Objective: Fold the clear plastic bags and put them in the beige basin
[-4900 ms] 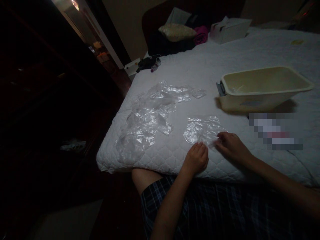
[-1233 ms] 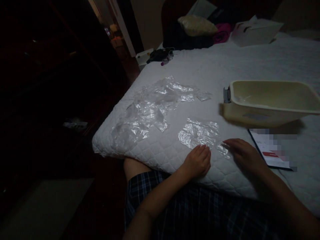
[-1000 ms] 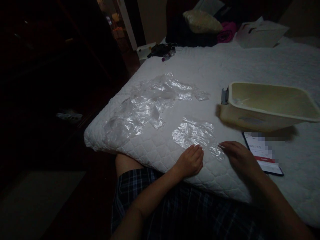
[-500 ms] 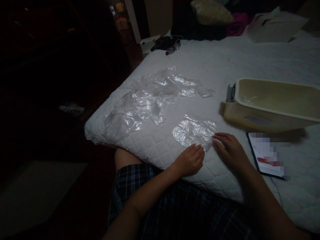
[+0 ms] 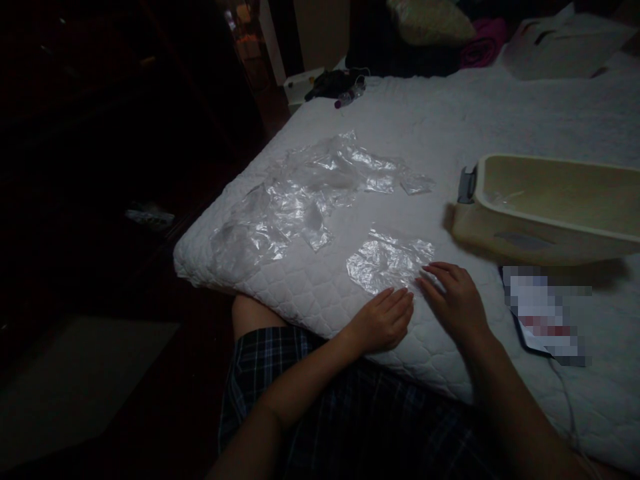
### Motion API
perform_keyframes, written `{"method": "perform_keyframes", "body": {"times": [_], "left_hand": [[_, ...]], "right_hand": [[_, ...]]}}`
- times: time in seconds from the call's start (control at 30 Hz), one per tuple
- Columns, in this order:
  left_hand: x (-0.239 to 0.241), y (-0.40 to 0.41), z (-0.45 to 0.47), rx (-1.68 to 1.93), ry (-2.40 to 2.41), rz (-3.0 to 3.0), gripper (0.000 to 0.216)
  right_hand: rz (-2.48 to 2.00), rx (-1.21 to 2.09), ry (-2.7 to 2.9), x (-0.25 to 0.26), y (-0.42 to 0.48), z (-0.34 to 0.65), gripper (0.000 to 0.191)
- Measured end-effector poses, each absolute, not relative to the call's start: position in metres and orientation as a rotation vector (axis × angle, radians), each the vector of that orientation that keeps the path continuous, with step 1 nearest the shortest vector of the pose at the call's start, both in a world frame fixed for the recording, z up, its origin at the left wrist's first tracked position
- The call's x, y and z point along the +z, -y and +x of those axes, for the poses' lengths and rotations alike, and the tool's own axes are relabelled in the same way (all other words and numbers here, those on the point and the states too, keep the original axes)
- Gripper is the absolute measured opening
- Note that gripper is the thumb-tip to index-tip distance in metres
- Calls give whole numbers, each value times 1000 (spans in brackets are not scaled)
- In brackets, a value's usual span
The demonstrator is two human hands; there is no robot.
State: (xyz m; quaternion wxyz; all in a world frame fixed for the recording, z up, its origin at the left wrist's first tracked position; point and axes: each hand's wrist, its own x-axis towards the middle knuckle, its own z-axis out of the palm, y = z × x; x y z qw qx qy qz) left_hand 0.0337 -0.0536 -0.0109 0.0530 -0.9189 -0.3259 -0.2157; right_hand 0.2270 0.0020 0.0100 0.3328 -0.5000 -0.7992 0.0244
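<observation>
A clear, crinkled plastic bag (image 5: 383,260) lies flattened on the white quilted bed. My left hand (image 5: 385,320) rests palm down at its near edge, fingers stretched out over the border. At the bag's right edge is my right hand (image 5: 453,297), its fingers extended and a little apart, fingertips at the plastic. Whether those fingertips press on the bag or hover just above it is hard to see in the dim light. Farther off to the left, several more clear plastic bags (image 5: 295,207) lie in a loose, overlapping spread.
A cream plastic bin (image 5: 530,237) with a grey latch stands at the right. Nearer me lies a tablet (image 5: 537,320) with a cable. A bottle (image 5: 349,98), a pink rolled cloth (image 5: 483,43) and a white box (image 5: 565,50) are at the back. The bed's edge (image 5: 183,257) drops off at left.
My right hand has shifted slightly left along the bag's right edge, its fingers a little more bent. My left hand stays nearly in place. The whole view has moved slightly.
</observation>
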Motion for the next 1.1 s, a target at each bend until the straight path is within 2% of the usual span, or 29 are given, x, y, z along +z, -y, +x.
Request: {"method": "perform_keyframes", "body": {"times": [0.27,0.63,0.9,1.1], "left_hand": [[6,48,36,-743,1089,-2711,46],[-6,42,43,-679,1242,-2742,49],[-6,43,43,-692,1240,-2725,49],[-7,45,42,-726,1224,-2698,52]], "right_hand": [[-1263,76,2092,3,-6,227,22],[-1238,24,2051,5,3,229,13],[-1284,-41,2115,3,0,226,14],[-1236,78,2097,-2,-2,230,15]]}}
